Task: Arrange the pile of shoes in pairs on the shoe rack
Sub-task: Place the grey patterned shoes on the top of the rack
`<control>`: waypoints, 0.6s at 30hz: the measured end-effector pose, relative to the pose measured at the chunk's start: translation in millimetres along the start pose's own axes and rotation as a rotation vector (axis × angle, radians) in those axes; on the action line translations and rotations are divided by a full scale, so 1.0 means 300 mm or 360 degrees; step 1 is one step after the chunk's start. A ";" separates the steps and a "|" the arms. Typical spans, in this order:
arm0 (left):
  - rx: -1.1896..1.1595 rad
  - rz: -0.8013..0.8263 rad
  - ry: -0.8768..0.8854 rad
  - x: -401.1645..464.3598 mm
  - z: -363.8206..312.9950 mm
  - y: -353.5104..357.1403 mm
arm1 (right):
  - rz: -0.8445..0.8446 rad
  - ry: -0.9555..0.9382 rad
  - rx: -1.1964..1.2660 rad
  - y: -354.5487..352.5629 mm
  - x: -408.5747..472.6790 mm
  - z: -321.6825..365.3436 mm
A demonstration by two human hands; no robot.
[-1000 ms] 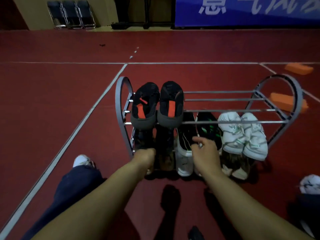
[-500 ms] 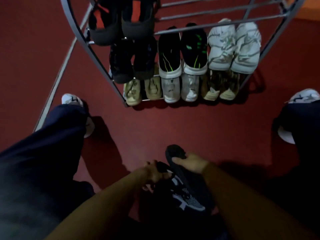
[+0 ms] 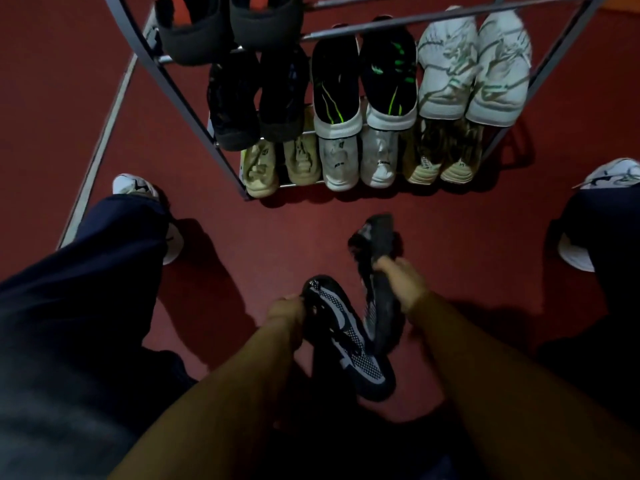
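My left hand (image 3: 289, 311) grips the heel of a black mesh shoe with white pattern (image 3: 346, 336), toe pointing toward me. My right hand (image 3: 398, 277) holds its dark mate (image 3: 375, 244) on edge, just right of the first. Both shoes hang low over the red floor in front of the metal shoe rack (image 3: 180, 81). The rack holds pairs: black-and-orange shoes (image 3: 225, 26) on top, black shoes (image 3: 256, 98), black-and-green shoes (image 3: 363, 71) and white shoes (image 3: 474, 64) on the middle tier, beige and white pairs (image 3: 339, 161) at the bottom.
My legs in dark trousers (image 3: 86, 289) stand wide apart, with white sneakers on my feet at left (image 3: 135, 185) and right (image 3: 609, 174). A white floor line (image 3: 100, 147) runs past the rack's left end. The top tier's right part shows bare bars (image 3: 415, 20).
My hands left the rack and came down to the floor, where they picked up two black mesh shoes. The shoes have since separated, one in each hand, and lifted slightly.
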State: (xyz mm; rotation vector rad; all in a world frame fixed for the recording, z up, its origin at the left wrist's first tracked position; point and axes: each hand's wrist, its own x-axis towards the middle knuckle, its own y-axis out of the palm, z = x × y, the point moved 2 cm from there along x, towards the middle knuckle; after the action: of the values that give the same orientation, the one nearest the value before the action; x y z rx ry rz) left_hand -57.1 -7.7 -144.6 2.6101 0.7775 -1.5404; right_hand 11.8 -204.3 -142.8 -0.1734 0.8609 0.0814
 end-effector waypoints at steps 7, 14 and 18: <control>-0.0184 -0.0330 0.0208 0.064 0.028 0.001 | -0.0492 0.0265 0.0017 -0.145 0.027 -0.013; 0.1731 -0.0008 0.1325 -0.006 -0.018 0.028 | -0.0677 0.0192 -0.1306 -0.091 0.030 -0.062; 0.2410 0.0339 0.1268 -0.007 0.011 0.092 | -0.0687 -0.0162 -0.1641 -0.067 0.003 -0.031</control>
State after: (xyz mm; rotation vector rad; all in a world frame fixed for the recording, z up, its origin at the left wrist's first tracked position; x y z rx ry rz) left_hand -49.1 -33.6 -151.1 4.0715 -1.3291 -1.0567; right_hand 8.3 -225.7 -147.1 -1.3022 0.5951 0.1220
